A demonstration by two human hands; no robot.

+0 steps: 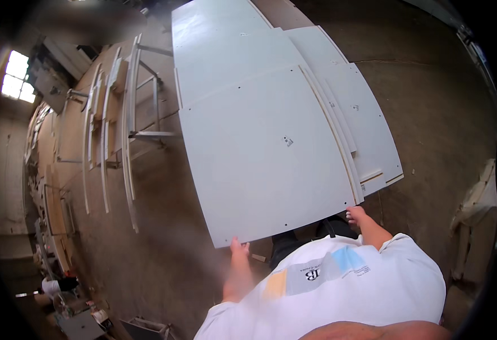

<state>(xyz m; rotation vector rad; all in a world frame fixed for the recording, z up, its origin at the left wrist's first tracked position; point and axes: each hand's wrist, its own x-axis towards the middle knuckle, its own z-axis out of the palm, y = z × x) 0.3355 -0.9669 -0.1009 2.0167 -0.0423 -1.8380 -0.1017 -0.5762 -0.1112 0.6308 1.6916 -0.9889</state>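
Your white short-sleeved T-shirt [350, 300] bears dark lettering [312, 275]; the black-and-white label [288, 142] on your flat white rectangular panel [257, 158] is too small to read.

Head-worn fisheye, looking down past the wearer's front. White shirt [350, 289] nearest, white panel [262, 156] mid-range, window [17, 76] far.

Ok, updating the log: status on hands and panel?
Left hand, right hand gripping near corners of top panel. Overlies other white panels. No obstruction visible on top.

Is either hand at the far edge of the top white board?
No, the left hand and right hand are both at the near edge of the top white board.
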